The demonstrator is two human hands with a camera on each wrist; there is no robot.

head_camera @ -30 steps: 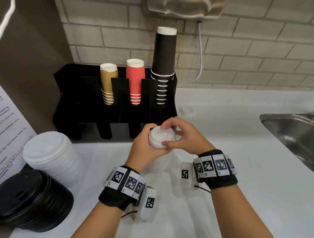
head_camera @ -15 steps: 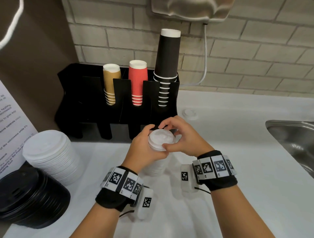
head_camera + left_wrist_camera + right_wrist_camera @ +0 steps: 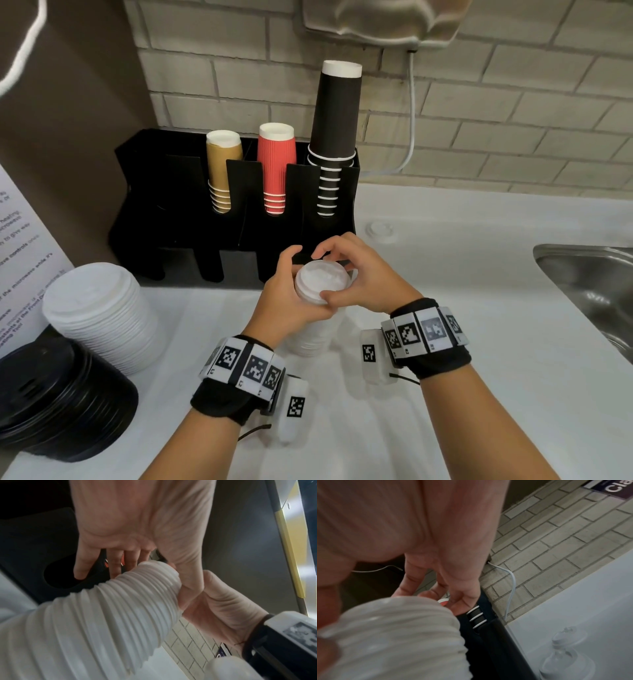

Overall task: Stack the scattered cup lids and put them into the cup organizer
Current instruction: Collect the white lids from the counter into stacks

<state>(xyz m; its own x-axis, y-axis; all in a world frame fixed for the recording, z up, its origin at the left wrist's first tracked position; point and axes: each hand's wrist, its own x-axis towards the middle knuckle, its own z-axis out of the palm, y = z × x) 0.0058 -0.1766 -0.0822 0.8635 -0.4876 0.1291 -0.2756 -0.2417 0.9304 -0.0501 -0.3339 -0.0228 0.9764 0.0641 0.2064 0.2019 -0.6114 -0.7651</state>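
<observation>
While the tall stack of white lids [image 3: 317, 308] stood on the counter [image 3: 462, 377] in front of the black cup organizer [image 3: 178, 212], it was gripped near its top by both hands. The left hand [image 3: 291, 298] was wrapped around the stack's left side, fingers curled behind it. The right hand [image 3: 359, 277] was arched over the top lid, thumb pressed to the near rim and fingers bent over the far rim. Compared with 1 second before, the grip was unchanged and the stack was kept in the same spot; only the camera had been brought slightly closer. 1 loose lid [image 3: 378, 229] lay on the counter to the right of the organizer. A wider white lid pile [image 3: 99, 318] and a black lid pile [image 3: 61, 401] were seen at the left, apart from the hands. 3 cup stacks, tan [image 3: 222, 164], red [image 3: 276, 161] and black [image 3: 337, 120], were held in the organizer's slots.
</observation>
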